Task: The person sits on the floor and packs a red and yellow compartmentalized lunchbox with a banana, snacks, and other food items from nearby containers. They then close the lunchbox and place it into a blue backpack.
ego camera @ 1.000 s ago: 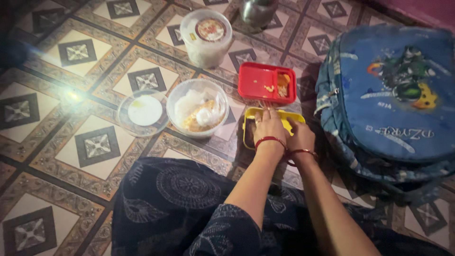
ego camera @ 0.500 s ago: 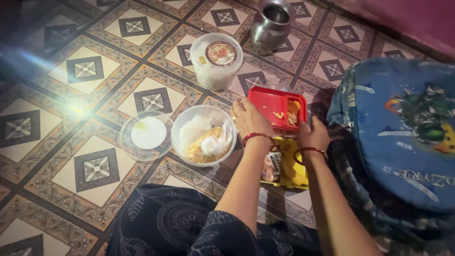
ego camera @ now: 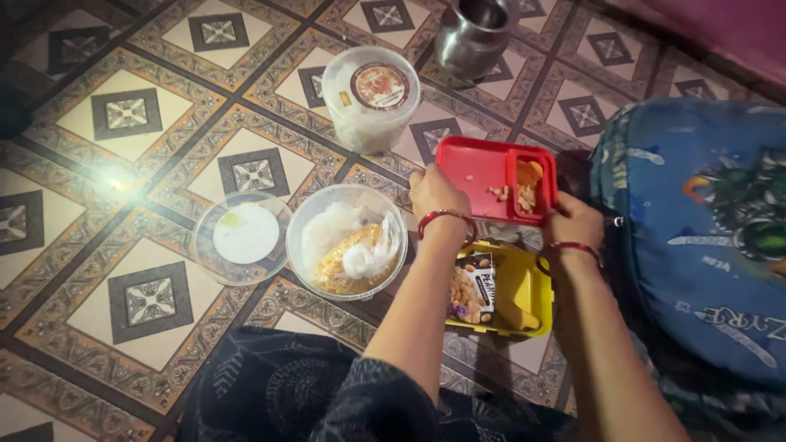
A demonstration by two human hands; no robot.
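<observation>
My left hand (ego camera: pixel 435 195) grips the left edge of a red divided tray (ego camera: pixel 483 168), and my right hand (ego camera: pixel 573 223) grips its right near corner. The tray is raised a little off the floor and has a few crumbs and snack pieces in its right compartment. Just below it sits an open yellow lunch box (ego camera: pixel 524 293) with a small snack packet (ego camera: pixel 472 288) inside. A round clear container of noodles and a white bag (ego camera: pixel 348 241) stands left of my left wrist.
A clear round lid (ego camera: pixel 243 236) lies left of the noodle container. A lidded white tub (ego camera: pixel 371 96) and a steel pot (ego camera: pixel 475 34) stand farther away. A blue backpack (ego camera: pixel 704 237) fills the right side. My dark patterned clothing (ego camera: pixel 286 385) covers the near floor tiles.
Both hands left the yellow lunch box, took hold of the red tray and lifted it. The yellow box now shows open with the snack packet inside.
</observation>
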